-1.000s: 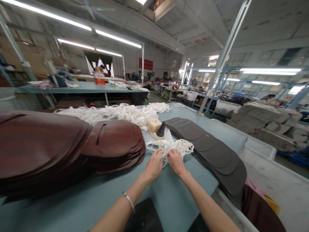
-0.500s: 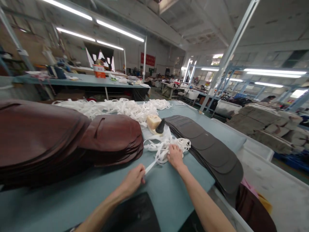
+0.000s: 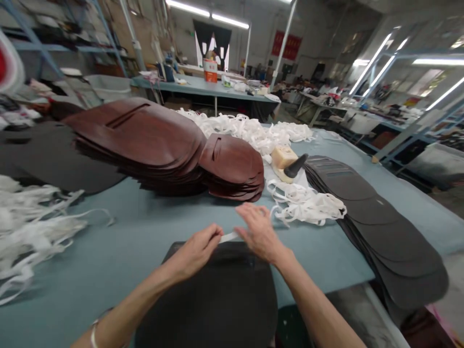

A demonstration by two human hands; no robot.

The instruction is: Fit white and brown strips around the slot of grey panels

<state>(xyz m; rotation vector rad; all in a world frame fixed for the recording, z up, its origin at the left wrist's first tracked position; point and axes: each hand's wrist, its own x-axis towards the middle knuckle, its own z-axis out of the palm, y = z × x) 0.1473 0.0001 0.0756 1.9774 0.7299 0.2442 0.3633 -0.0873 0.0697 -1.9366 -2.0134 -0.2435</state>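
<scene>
My left hand is closed in a pinch on one end of a short white strip. The strip reaches across to the thumb of my right hand, whose fingers are stretched out and apart. Both hands are over the top edge of a dark rounded panel in front of me. Beyond my right hand lies a loose bundle of white strips. Behind that bundle are a pale yellow block and a black cone-shaped piece.
Stacks of brown slotted panels stand on the blue-green table. Dark grey panels overlap along the right edge. More white strips are heaped at the left and at the back.
The view has swung left. My right hand has left the bundle of white strips and come close to my left hand. The white strip now spans between them above the dark panel.
</scene>
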